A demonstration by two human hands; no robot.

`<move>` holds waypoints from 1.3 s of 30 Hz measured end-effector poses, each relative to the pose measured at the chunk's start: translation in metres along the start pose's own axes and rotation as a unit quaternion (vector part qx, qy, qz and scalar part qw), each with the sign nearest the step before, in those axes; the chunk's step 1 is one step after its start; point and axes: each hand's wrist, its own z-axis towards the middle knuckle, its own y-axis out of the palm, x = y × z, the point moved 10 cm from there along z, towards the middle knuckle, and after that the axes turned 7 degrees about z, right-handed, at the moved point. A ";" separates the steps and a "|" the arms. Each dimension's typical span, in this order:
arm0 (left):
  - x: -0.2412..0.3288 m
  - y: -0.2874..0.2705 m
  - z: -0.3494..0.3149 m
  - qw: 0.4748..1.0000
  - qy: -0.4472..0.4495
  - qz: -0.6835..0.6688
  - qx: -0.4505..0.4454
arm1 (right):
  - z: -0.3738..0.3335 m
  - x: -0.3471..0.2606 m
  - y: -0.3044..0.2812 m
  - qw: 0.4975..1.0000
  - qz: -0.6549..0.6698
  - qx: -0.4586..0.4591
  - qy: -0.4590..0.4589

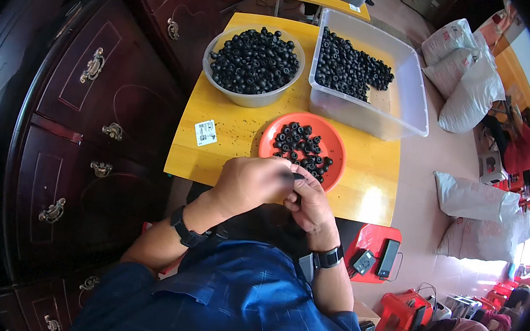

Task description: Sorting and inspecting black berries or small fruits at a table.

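My left hand (247, 182) and my right hand (311, 204) meet in front of an orange-red plate (267, 141), at the near edge of the table. Between their closed fingertips is a small black part (298, 177), mostly covered by the fingers. The left fingers are partly blurred. On the plate lies a loose pile of small, round, hollow black parts (300, 142), ring- or cap-like, some with an opening facing up. Behind it, a round clear tub (250, 99) is heaped with the same black parts. A clear rectangular bin (373, 115) holds more, spread toward its far left side.
A white label (205, 133) and dark crumbs lie on the yellow table (247, 25). Dark wooden drawers (89, 115) stand close on the left. At right are white sacks (470, 84), a red stool (373, 238) bearing black devices, and other people seated farther off.
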 end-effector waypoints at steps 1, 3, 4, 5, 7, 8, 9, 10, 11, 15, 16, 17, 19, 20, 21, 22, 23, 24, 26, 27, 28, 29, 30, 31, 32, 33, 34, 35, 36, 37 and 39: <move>-0.008 0.003 -0.002 0.998 -0.040 -0.050 -0.014 | -0.001 -0.002 0.004 1.000 -0.011 -0.011 0.003; -0.015 0.009 -0.007 0.991 -0.079 -0.106 -0.027 | -0.005 -0.006 0.012 0.999 -0.022 -0.024 0.005; -0.013 0.010 -0.007 0.991 -0.079 -0.108 -0.029 | -0.005 -0.006 0.010 1.000 -0.021 -0.021 0.004; -0.012 0.008 -0.007 0.986 -0.087 -0.141 -0.016 | -0.005 -0.006 0.009 0.999 -0.017 -0.032 -0.003; -0.010 0.008 -0.007 0.980 -0.097 -0.174 -0.003 | -0.006 -0.006 0.010 0.999 -0.013 -0.042 -0.010; -0.009 0.007 -0.008 0.978 -0.093 -0.187 0.012 | -0.007 -0.008 0.012 0.999 -0.006 -0.041 -0.019; -0.008 0.005 -0.009 0.975 -0.089 -0.200 0.026 | -0.008 -0.009 0.013 0.999 0.000 -0.039 -0.028; -0.007 0.006 -0.010 0.975 -0.089 -0.201 0.025 | -0.008 -0.008 0.012 0.999 0.000 -0.038 -0.029; -0.009 0.005 -0.012 0.974 -0.098 -0.201 0.037 | -0.009 -0.008 0.012 0.999 0.008 -0.039 -0.034; -0.016 0.002 -0.016 0.972 -0.114 -0.204 0.032 | -0.008 -0.013 0.007 0.997 0.025 -0.011 -0.077; -0.015 -0.002 -0.015 0.972 -0.115 -0.204 0.032 | -0.008 -0.014 0.005 0.997 0.025 -0.010 -0.076; -0.016 -0.004 -0.014 0.968 -0.131 -0.213 0.018 | -0.009 -0.017 0.005 0.996 0.033 -0.019 -0.084; -0.024 0.002 -0.015 0.966 -0.133 -0.223 0.001 | -0.011 -0.021 0.006 0.994 0.045 -0.046 -0.091; -0.027 0.000 -0.016 0.966 -0.133 -0.223 0.001 | -0.011 -0.021 0.007 0.994 0.045 -0.046 -0.091; -0.031 0.002 -0.017 0.964 -0.147 -0.221 -0.024 | -0.011 -0.021 0.006 0.994 0.042 -0.045 -0.093; -0.032 0.005 -0.016 0.961 -0.161 -0.218 -0.049 | -0.011 -0.021 0.005 0.994 0.039 -0.044 -0.095; -0.027 0.003 -0.014 0.967 -0.152 -0.196 -0.054 | -0.011 -0.020 0.004 0.994 0.040 -0.043 -0.094; -0.028 0.003 -0.013 0.967 -0.152 -0.196 -0.055 | -0.011 -0.019 0.003 0.993 0.049 -0.046 -0.093; -0.026 0.005 -0.010 0.975 -0.133 -0.158 -0.080 | -0.011 -0.018 0.003 0.993 0.059 -0.049 -0.091; -0.027 0.005 -0.008 0.975 -0.133 -0.158 -0.081 | -0.011 -0.018 0.004 0.993 0.058 -0.055 -0.090; -0.025 0.004 -0.005 0.981 -0.114 -0.132 -0.085 | -0.010 -0.018 0.005 0.992 0.058 -0.061 -0.090; -0.021 0.003 -0.002 0.986 -0.095 -0.105 -0.090 | -0.010 -0.017 0.005 0.992 0.059 -0.061 -0.090; -0.019 0.003 -0.002 0.986 -0.095 -0.105 -0.091 | -0.009 -0.016 0.006 0.992 0.058 -0.064 -0.087; -0.015 0.004 0.000 0.986 -0.093 -0.108 -0.086 | -0.009 -0.015 0.007 0.993 0.058 -0.067 -0.083; -0.011 0.004 0.002 0.986 -0.092 -0.112 -0.081 | -0.008 -0.015 0.006 0.992 0.059 -0.067 -0.084; -0.009 0.004 0.003 0.986 -0.092 -0.112 -0.082 | -0.008 -0.012 0.006 0.992 0.067 -0.075 -0.074; -0.006 0.004 0.004 0.990 -0.080 -0.086 -0.082 | -0.008 -0.010 0.007 0.992 0.076 -0.084 -0.064; -0.003 0.004 0.006 0.993 -0.068 -0.059 -0.082 | -0.008 -0.009 0.007 0.992 0.076 -0.083 -0.064; -0.004 0.004 0.006 0.992 -0.069 -0.059 -0.082 | -0.008 -0.008 0.008 0.991 0.084 -0.083 -0.059; -0.004 0.004 0.007 0.994 -0.063 -0.044 -0.081 | -0.008 -0.007 0.009 0.991 0.092 -0.083 -0.053; -0.004 0.005 0.008 0.995 -0.058 -0.029 -0.081 | -0.007 -0.006 0.007 0.990 0.093 -0.089 -0.053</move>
